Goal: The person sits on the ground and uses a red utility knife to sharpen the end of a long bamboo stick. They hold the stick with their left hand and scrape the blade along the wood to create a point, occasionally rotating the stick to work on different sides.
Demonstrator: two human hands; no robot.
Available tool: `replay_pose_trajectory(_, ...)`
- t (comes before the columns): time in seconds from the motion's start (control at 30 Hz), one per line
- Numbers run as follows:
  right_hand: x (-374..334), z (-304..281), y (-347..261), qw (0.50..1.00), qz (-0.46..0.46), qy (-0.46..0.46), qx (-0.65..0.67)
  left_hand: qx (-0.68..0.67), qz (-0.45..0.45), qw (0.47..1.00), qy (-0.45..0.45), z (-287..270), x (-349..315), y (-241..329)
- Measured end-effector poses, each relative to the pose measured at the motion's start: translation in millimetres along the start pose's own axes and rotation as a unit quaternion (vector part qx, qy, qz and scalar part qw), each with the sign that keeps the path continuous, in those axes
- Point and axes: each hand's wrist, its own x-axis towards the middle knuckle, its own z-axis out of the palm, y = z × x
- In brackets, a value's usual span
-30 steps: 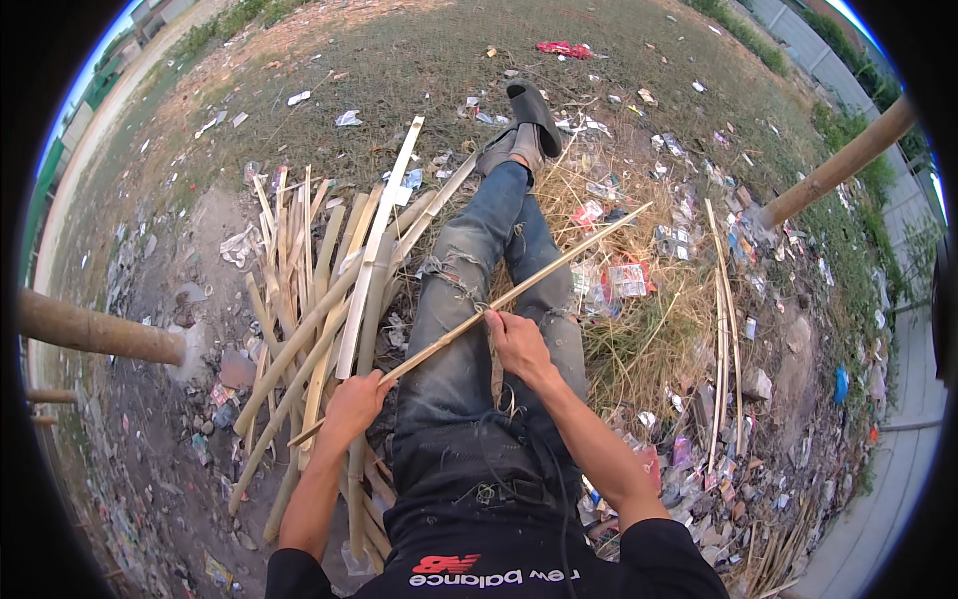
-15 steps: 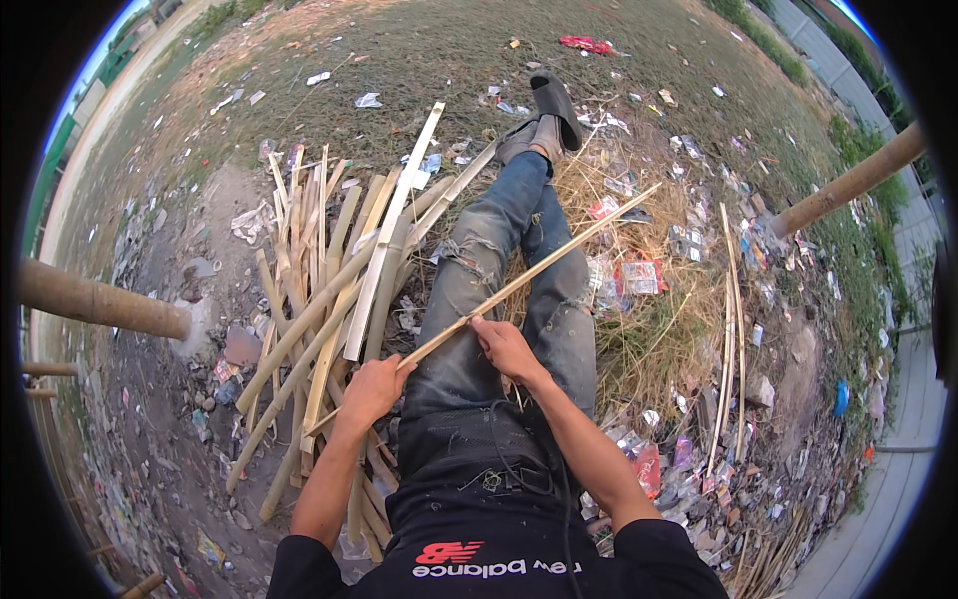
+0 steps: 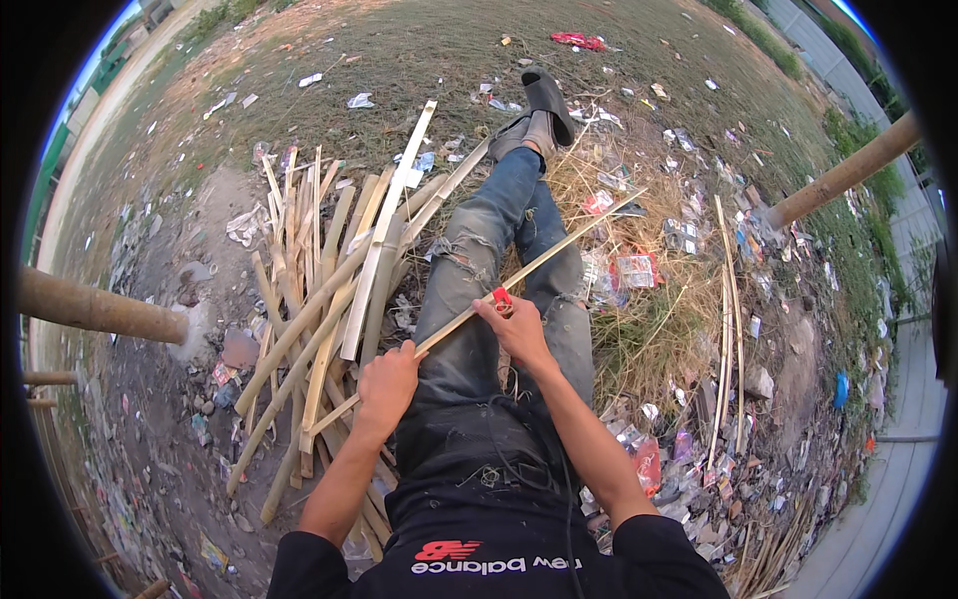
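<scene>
A long, thin bamboo strip (image 3: 569, 240) lies slantwise across my thighs, its far end up to the right over the dry grass. My left hand (image 3: 387, 387) is closed around its lower part, beside my left thigh. Further up the strip, my right hand (image 3: 517, 331) is closed on a small red object (image 3: 501, 297) that sits against the strip. Its kind is too small to make out, and my fingers partly cover it. Below my left hand, the strip's near end reaches over the bamboo pile.
To my left is a pile of split bamboo pieces (image 3: 329, 334), with a pale flat slat (image 3: 389, 235) on top. Thick bamboo poles stand at left (image 3: 105, 304) and right (image 3: 848, 175). Thin strips (image 3: 728, 329) lie at right near dry grass (image 3: 654, 344) and scattered litter.
My right hand has turned and now shows a red object at its fingertips, which was not visible before. My left hand has shifted slightly up and right. The strip's angle is nearly the same.
</scene>
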Motion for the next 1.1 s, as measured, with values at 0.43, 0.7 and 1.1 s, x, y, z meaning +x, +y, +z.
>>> replay_pose_trajectory(0.43,-67,21,-47,0.887,-0.35,-0.279,-0.113,-0.067,-0.025,0.996,-0.044,-1,15,17)
replay_pose_trajectory(0.7,-11,-84,-45,0.984,-0.037,0.152,-0.081,-0.092,-0.038,0.993,-0.06,-11,10,12)
replay_pose_trajectory(1.1,10,-27,6,0.98,-0.011,0.018,-0.195,-0.049,-0.017,0.998,-0.046,-4,12,18)
